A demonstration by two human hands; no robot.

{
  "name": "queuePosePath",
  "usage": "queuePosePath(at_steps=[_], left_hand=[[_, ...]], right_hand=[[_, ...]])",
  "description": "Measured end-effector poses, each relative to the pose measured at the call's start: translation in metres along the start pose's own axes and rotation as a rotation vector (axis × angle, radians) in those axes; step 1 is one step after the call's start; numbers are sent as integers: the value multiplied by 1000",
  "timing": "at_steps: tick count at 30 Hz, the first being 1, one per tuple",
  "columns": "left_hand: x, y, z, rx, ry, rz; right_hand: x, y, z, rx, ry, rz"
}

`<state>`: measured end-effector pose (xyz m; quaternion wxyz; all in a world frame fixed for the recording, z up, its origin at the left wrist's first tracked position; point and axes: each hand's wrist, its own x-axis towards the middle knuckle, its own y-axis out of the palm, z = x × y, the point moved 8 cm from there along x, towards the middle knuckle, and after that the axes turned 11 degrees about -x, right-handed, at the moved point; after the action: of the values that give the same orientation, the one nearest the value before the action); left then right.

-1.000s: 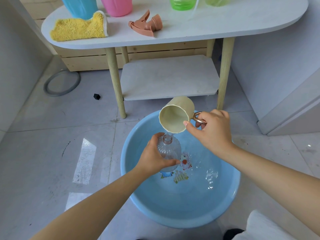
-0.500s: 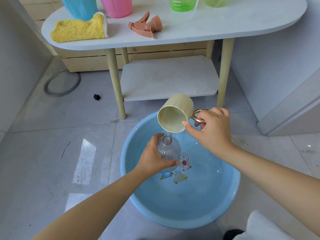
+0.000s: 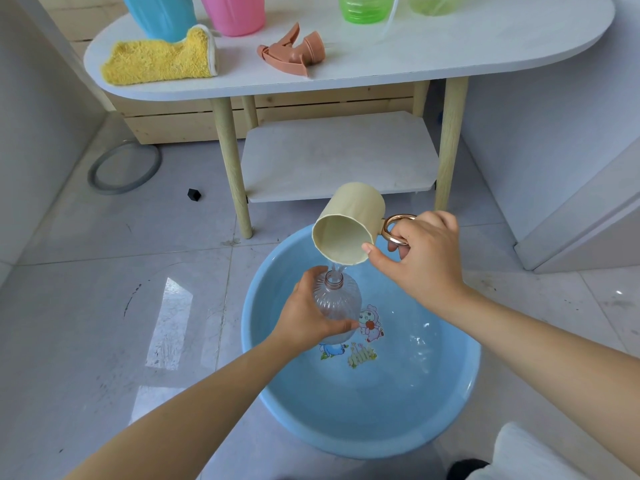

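**Filling the bottle over the basin**

Closest in, the blue basin (image 3: 363, 452) sits on the floor tiles with shallow clear water over its cartoon print. Above it the left hand (image 3: 304, 317) wraps round the body of a clear ribbed plastic bottle (image 3: 337, 303) and holds it upright with the open neck up. I cannot tell how much water is inside.

Just above the neck, the right hand (image 3: 422, 258) grips the metal ring handle of a beige cup (image 3: 349, 226), thumb braced at the rim. The cup is tipped well over, so a thin stream runs into the bottle mouth (some may be missing it).

The step in hand looks like pouring. Next, the cup needs righting once it is drained, then a fresh scoop or capping.

Farther back, the white table (image 3: 450, 53) bears a pink spray head (image 3: 292, 51), likely this bottle's. Also on it are a yellow cloth (image 3: 159, 58), a green bottle (image 3: 367, 8), a pink cup (image 3: 232, 12) and a blue cup (image 3: 159, 12), their contents hidden.
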<state>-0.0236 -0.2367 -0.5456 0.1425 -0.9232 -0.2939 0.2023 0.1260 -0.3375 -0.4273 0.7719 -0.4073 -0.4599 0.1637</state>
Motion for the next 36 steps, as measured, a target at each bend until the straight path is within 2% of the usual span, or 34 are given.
queuePosePath(at_steps=[36], left_hand=[[1, 1, 0, -5, 17, -16]], right_hand=[[1, -11, 17, -73, -234, -162]])
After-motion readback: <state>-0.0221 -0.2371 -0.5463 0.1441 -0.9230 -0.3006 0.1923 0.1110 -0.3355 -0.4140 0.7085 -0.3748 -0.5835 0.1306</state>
